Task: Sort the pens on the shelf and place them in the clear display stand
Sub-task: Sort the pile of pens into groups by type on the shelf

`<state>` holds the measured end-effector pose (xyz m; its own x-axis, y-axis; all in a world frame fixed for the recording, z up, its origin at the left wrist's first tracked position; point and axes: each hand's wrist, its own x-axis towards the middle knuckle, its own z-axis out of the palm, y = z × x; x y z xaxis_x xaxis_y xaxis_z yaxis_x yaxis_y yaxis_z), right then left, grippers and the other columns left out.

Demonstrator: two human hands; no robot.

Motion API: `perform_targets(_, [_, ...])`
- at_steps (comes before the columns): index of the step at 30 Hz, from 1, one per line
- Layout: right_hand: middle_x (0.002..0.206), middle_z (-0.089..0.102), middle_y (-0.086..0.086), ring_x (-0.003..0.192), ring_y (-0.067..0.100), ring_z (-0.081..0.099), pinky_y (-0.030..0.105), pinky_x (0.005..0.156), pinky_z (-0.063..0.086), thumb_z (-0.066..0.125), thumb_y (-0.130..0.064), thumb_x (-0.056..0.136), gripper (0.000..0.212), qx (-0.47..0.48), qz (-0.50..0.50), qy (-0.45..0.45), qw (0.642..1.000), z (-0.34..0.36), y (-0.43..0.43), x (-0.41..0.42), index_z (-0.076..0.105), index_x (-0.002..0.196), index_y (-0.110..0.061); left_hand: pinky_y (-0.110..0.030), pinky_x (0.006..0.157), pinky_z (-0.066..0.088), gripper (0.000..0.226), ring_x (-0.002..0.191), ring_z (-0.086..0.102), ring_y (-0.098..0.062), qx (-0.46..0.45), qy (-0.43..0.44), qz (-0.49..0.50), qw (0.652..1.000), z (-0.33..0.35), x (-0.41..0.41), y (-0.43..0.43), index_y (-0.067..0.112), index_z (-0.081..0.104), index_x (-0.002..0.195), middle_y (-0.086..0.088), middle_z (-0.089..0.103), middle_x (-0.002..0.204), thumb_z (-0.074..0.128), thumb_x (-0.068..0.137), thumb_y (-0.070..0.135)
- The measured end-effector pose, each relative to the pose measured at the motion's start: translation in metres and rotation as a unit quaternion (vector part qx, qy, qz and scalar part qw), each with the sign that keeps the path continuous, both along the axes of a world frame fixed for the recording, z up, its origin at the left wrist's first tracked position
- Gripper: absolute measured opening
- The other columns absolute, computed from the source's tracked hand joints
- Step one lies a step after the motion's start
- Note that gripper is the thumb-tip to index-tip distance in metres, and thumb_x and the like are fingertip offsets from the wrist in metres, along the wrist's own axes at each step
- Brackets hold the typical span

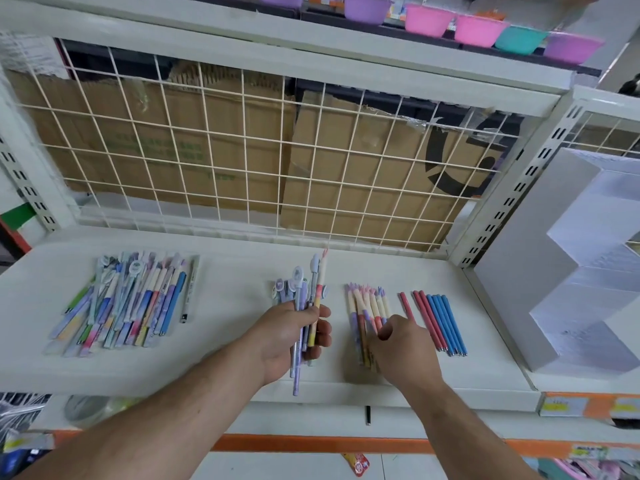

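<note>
My left hand grips a bunch of pens upright above the white shelf; one has a cream and pink barrel, others are purple with round toppers. My right hand rests on a row of cream and purple pens, fingers curled at their lower ends. To its right lie red and blue pens side by side. A mixed pile of pens lies at the shelf's left. The stepped clear display stand stands at the right end of the shelf.
A wire grid with cardboard boxes behind it backs the shelf. Coloured plastic bowls sit on the shelf above. An orange-trimmed lower shelf edge runs below, with a small dark pen on it.
</note>
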<state>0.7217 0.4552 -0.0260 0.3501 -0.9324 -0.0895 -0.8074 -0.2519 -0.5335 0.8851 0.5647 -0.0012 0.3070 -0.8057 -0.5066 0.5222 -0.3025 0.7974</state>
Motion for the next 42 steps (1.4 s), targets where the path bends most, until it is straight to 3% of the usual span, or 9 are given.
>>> perform_targets(9, [0.069,0.061,-0.004,0.062,0.012,0.059,0.026,0.054,0.046,0.062,-0.036,0.091,0.020,0.000,0.031,0.051,0.998,0.006,0.006,0.004,0.058,0.079,-0.020,-0.029,0.057,0.051,0.020,0.064,0.066,-0.020,-0.006,-0.004,-0.018,1.000,0.000,-0.003,0.003,0.004,0.064,0.112,-0.009,0.068,0.074,0.048,0.103,0.013])
perform_targets(12, [0.054,0.053,-0.008,0.044,0.003,0.048,0.015,0.043,0.037,0.065,-0.033,0.093,0.029,0.059,0.029,-0.113,0.991,0.016,0.011,0.011,0.062,0.074,-0.011,-0.030,0.058,0.051,0.019,0.064,0.063,-0.018,-0.006,-0.008,-0.027,1.000,-0.002,-0.002,0.004,0.005,0.067,0.109,-0.006,0.066,0.072,0.051,0.102,0.014])
perform_targets(15, [0.051,0.049,-0.005,0.044,0.010,0.043,0.023,0.041,0.035,0.067,-0.029,0.094,0.025,0.214,0.040,-0.265,0.939,0.031,0.018,0.021,0.071,0.082,-0.007,-0.028,0.055,0.050,0.021,0.062,0.061,-0.017,-0.001,-0.020,-0.058,0.998,-0.004,-0.006,0.006,0.003,0.068,0.109,-0.006,0.066,0.072,0.055,0.101,0.016])
perform_targets(22, [0.065,0.068,0.011,0.040,0.014,0.046,0.026,0.041,0.032,0.057,-0.012,0.095,0.015,0.248,-0.014,-0.326,0.912,0.027,0.011,0.033,0.060,0.085,-0.002,-0.031,0.057,0.054,0.023,0.072,0.070,-0.027,0.004,-0.014,-0.070,0.997,-0.004,-0.009,0.004,0.001,0.065,0.105,-0.019,0.072,0.087,0.048,0.103,0.016])
perform_targets(27, [0.055,0.052,0.004,0.045,0.014,0.041,0.028,0.050,0.037,0.065,-0.018,0.089,0.022,0.141,-0.063,-0.226,0.962,0.011,-0.014,0.022,0.057,0.070,-0.008,-0.021,0.044,0.035,0.027,0.051,0.051,-0.015,0.039,-0.035,-0.051,0.997,-0.009,-0.004,0.002,0.002,0.064,0.111,-0.009,0.064,0.071,0.046,0.104,0.021])
perform_targets(30, [0.057,0.060,0.000,0.048,0.013,0.051,0.025,0.051,0.041,0.067,-0.028,0.090,0.024,0.088,-0.056,-0.136,0.985,0.002,-0.021,0.017,0.064,0.076,-0.009,-0.021,0.043,0.025,0.027,0.049,0.039,-0.012,0.037,-0.023,-0.047,0.998,-0.013,-0.002,0.000,0.000,0.065,0.113,-0.007,0.058,0.069,0.047,0.103,0.019])
perform_targets(36, [0.074,0.066,-0.001,0.060,0.011,0.060,0.026,0.052,0.048,0.066,-0.033,0.092,0.017,0.057,-0.039,-0.058,0.996,-0.003,-0.018,0.014,0.063,0.087,-0.017,-0.021,0.043,0.029,0.025,0.052,0.044,-0.013,0.033,0.000,-0.045,0.998,-0.011,-0.001,-0.002,-0.002,0.068,0.110,-0.007,0.057,0.069,0.048,0.099,0.009])
perform_targets(40, [0.066,0.064,-0.005,0.049,0.002,0.056,0.016,0.046,0.043,0.064,-0.027,0.092,0.015,0.054,-0.007,-0.148,0.987,0.010,-0.006,0.020,0.065,0.083,-0.016,-0.022,0.044,0.031,0.021,0.055,0.049,-0.015,0.021,-0.017,-0.055,0.998,-0.014,-0.001,-0.002,0.003,0.068,0.111,-0.008,0.059,0.069,0.051,0.099,0.005])
perform_targets(42, [0.060,0.061,-0.005,0.044,0.006,0.049,0.023,0.048,0.042,0.066,-0.030,0.092,0.024,0.122,0.016,-0.216,0.969,0.018,0.003,0.027,0.068,0.079,-0.011,-0.020,0.042,0.029,0.019,0.054,0.048,-0.014,0.018,-0.025,-0.062,0.998,-0.016,-0.002,-0.002,0.005,0.067,0.111,-0.006,0.058,0.067,0.052,0.099,0.007])
